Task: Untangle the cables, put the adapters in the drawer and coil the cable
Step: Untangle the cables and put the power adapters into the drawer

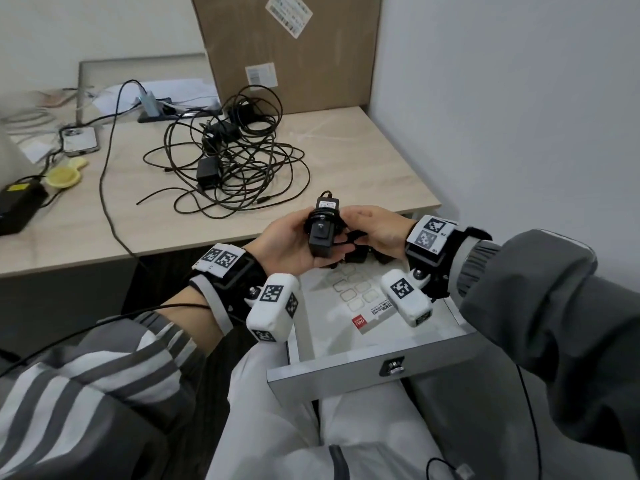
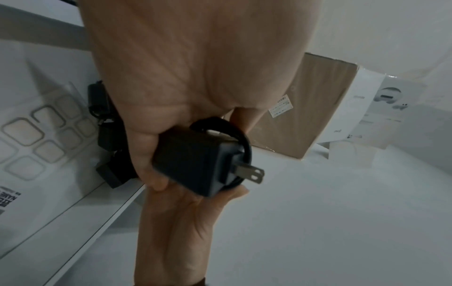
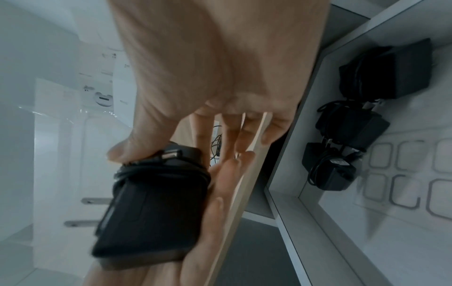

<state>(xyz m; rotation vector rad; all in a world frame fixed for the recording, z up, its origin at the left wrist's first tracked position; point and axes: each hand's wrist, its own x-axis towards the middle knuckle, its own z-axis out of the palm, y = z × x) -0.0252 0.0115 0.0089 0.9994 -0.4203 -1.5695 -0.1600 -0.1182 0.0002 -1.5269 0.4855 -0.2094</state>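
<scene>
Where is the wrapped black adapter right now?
The adapter sits mid-frame in the head view, held between the left hand and right hand, above the open drawer.

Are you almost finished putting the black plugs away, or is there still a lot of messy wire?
Partly done. Three wrapped adapters already lie in the open drawer. In hand: the left hand and right hand hold another adapter above the drawer, its cable wound round it. Left: a big tangle of cables still sits on the desk, with at least one more adapter in it.
</scene>
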